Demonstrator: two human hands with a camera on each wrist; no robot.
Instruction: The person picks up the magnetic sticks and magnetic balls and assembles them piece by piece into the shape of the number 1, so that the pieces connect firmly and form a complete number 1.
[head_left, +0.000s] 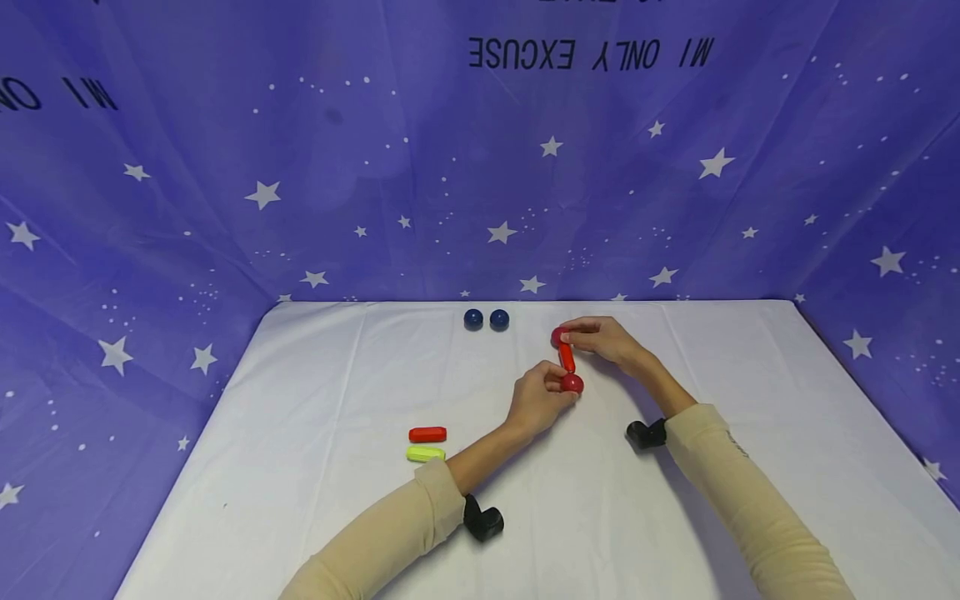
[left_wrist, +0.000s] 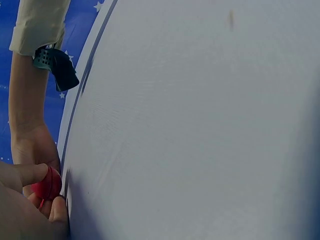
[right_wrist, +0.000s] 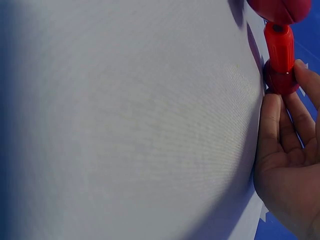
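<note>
A red rod [head_left: 567, 357] stands between two red balls on the white tabletop. My left hand [head_left: 536, 400] pinches the nearer red ball [head_left: 572, 383] between thumb and fingers; in the left wrist view that red ball [left_wrist: 47, 184] partly hides behind my thumb. At the far end, my right hand [head_left: 606, 338] holds the other red ball [head_left: 558, 337]. In the right wrist view the ridged red rod [right_wrist: 280, 47] meets the far ball [right_wrist: 281, 82], while the nearer ball [right_wrist: 280, 9] is at its other end. Whether they are joined at that end I cannot tell.
Two dark blue balls [head_left: 486, 320] sit side by side near the back edge. A loose red rod [head_left: 427, 434] and a yellow-green rod [head_left: 425, 453] lie by my left forearm. Purple star-patterned cloth [head_left: 420, 167] rises behind and beside the white table [head_left: 315, 467].
</note>
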